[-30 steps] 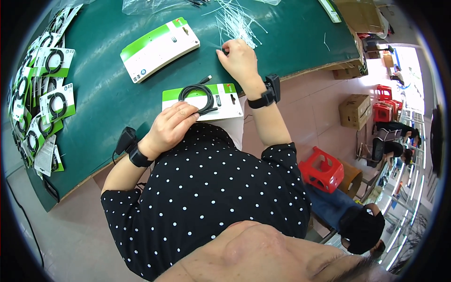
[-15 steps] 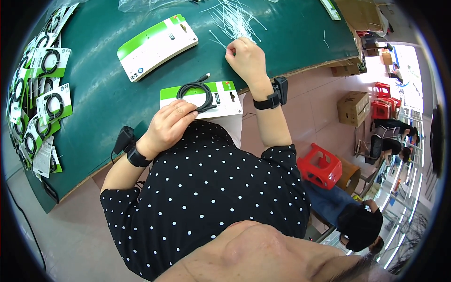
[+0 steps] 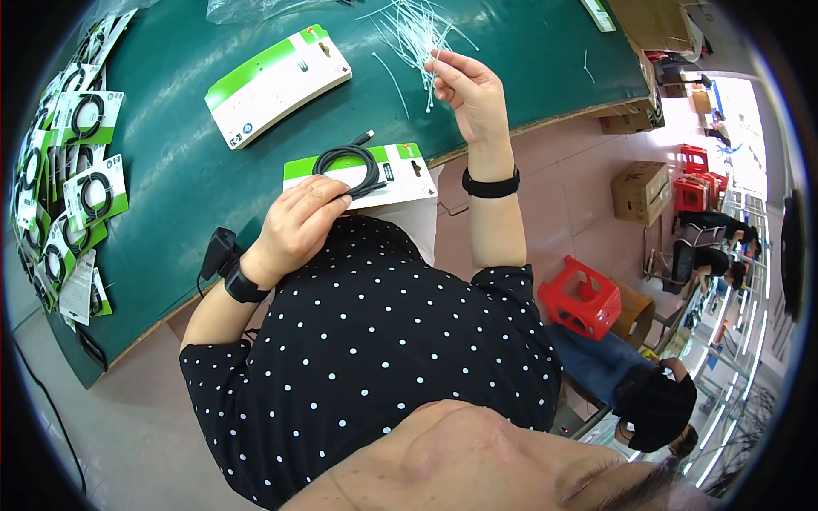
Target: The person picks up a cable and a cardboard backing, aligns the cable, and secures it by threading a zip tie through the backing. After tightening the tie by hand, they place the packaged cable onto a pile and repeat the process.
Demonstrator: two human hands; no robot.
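Note:
A coiled black cable (image 3: 371, 175) with a metal plug at its end lies on a green-and-white packaging card (image 3: 409, 185) at the table's near edge. My left hand (image 3: 298, 220) is closed on the coil and presses it against the card. Farther out, my right hand (image 3: 474, 92) pinches a thin white cable tie (image 3: 429, 95) between thumb and fingertips. Just beyond it a loose heap of white cable ties (image 3: 409, 30) is spread on the table. A single tie (image 3: 393, 83) lies apart, left of my right hand.
A stack of green-and-white cards (image 3: 281, 85) lies on the green table (image 3: 179, 170). Packed cables on cards (image 3: 94, 196) are piled along the left edge. Clear plastic film (image 3: 256, 8) is at the far edge. On the right are a red stool (image 3: 581, 298) and seated people.
My right hand has turned, and its fingers have come up from the heap with a tie. One tie now lies separate on the table. My left hand stays on the coil.

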